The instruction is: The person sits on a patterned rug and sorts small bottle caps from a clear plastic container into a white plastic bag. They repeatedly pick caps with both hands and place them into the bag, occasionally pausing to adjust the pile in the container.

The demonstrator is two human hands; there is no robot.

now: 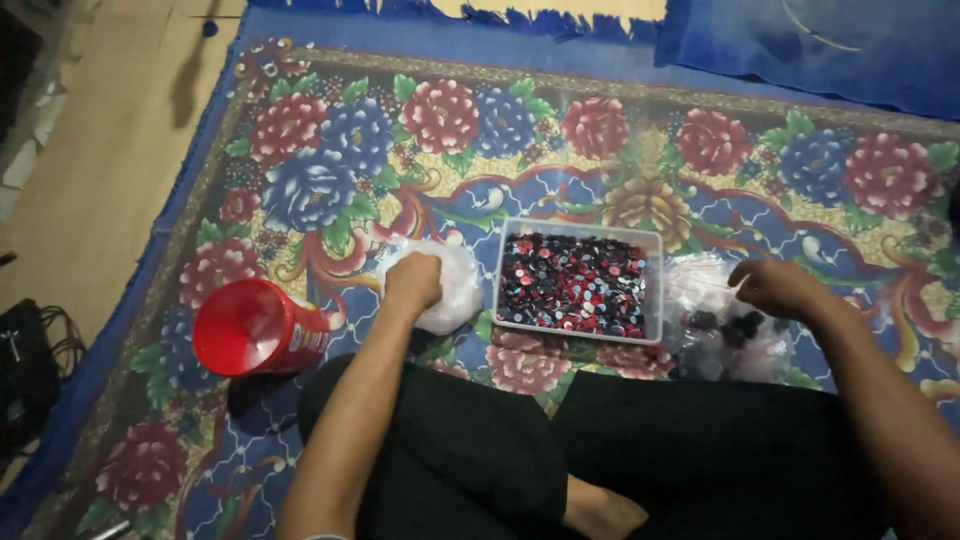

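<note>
I sit cross-legged on a flowered carpet (600,140). A clear plastic tub (655,285) in front of my knees is full of small red, black and silvery round pieces (575,285). My left hand (413,280) is closed, resting on a whitish clear plastic bag (455,290) left of the tub. My right hand (775,288) is closed over a crumpled clear bag (730,335) with dark pieces in it, right of the tub. What the fingers pinch is hidden.
A red plastic cup (255,328) lies on its side left of my knee. Bare tan floor (90,170) runs along the left. A dark object with cords (25,365) sits at the left edge. Blue cloth (830,45) lies at the top right.
</note>
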